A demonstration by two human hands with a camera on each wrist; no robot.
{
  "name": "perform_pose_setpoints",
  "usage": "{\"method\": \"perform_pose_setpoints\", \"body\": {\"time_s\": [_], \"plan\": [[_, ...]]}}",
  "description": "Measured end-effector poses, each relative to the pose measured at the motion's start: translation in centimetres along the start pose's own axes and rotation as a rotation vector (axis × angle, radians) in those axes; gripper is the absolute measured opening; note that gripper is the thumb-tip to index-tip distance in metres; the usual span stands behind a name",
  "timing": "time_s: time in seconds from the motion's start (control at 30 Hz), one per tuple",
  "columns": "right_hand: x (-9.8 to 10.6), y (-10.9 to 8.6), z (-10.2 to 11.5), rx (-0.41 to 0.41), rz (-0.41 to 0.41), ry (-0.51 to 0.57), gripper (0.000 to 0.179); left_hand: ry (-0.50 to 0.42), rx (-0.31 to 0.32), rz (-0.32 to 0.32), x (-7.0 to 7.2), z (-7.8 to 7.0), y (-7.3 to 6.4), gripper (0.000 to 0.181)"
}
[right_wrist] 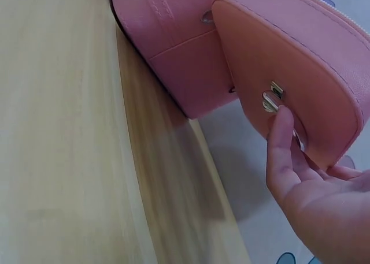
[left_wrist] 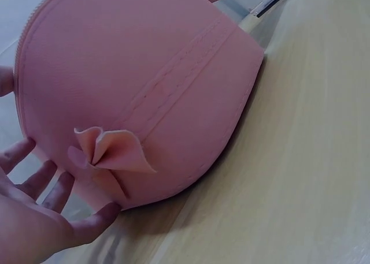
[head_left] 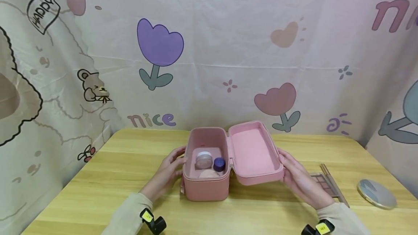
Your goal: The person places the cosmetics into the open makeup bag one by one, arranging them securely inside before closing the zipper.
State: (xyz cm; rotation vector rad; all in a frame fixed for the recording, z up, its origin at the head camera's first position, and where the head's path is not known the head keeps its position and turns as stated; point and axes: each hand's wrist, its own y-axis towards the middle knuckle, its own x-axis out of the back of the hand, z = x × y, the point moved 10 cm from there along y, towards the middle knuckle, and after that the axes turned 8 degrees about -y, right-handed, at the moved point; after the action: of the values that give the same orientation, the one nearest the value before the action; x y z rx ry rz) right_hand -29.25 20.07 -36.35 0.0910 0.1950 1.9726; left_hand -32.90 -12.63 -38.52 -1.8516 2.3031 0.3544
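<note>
A pink cosmetic case (head_left: 206,190) stands on the table with its lid (head_left: 256,149) swung out to the right. Inside sit a clear jar with a whitish top (head_left: 204,160), a small blue-lidded jar (head_left: 219,164) and a pale rounded item (head_left: 209,173). My left hand (head_left: 168,171) rests its spread fingertips against the case's left side, near a pink bow (left_wrist: 118,151) seen in the left wrist view. With my right hand (head_left: 302,180) I hold the lid at its outer edge. In the right wrist view a finger lies by metal hardware (right_wrist: 272,101) on the lid's outside.
To the right lie a makeup palette (head_left: 323,183), a slim stick (head_left: 334,186) and a round compact (head_left: 377,194). Behind the wooden table (head_left: 114,169) hangs a printed cloth (head_left: 215,39), which also runs along the left side.
</note>
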Motion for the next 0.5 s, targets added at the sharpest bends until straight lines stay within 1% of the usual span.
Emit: {"method": "perform_pose_setpoints", "body": {"time_s": [0.1,0.17,0.2,0.23,0.3,0.37,0.43,0.47,0.5], "plan": [[0.0,0.0,0.3,-0.007,-0.016,-0.025,0.063,-0.007,0.002,-0.005,0.0,0.1,0.2,0.057],[0.0,0.0,0.5,-0.021,-0.031,-0.078,0.063,-0.012,0.005,-0.005,0.0,0.2,0.2,0.057],[0.0,0.0,0.8,-0.027,-0.037,-0.122,0.062,-0.014,0.007,-0.006,0.1,0.2,0.2,0.057],[0.1,-0.1,1.1,-0.032,-0.044,-0.181,0.061,-0.014,0.010,-0.005,0.1,0.2,0.2,0.057],[0.5,-0.2,1.9,-0.022,-0.066,-0.333,0.059,-0.014,0.013,-0.001,0.2,0.2,0.0,0.057],[1.2,-0.5,3.2,0.018,-0.094,-0.505,0.056,-0.015,0.017,0.008,0.2,0.1,-0.1,0.058],[2.6,-0.9,4.9,0.077,-0.157,-0.681,0.052,-0.012,0.024,0.025,0.1,0.1,-0.2,0.059],[3.5,-1.3,5.8,0.099,-0.204,-0.771,0.051,-0.014,0.026,0.035,0.0,0.1,-0.2,0.060],[4.5,-1.6,6.5,0.105,-0.249,-0.837,0.051,-0.015,0.027,0.045,-0.2,0.1,-0.1,0.060]]}}
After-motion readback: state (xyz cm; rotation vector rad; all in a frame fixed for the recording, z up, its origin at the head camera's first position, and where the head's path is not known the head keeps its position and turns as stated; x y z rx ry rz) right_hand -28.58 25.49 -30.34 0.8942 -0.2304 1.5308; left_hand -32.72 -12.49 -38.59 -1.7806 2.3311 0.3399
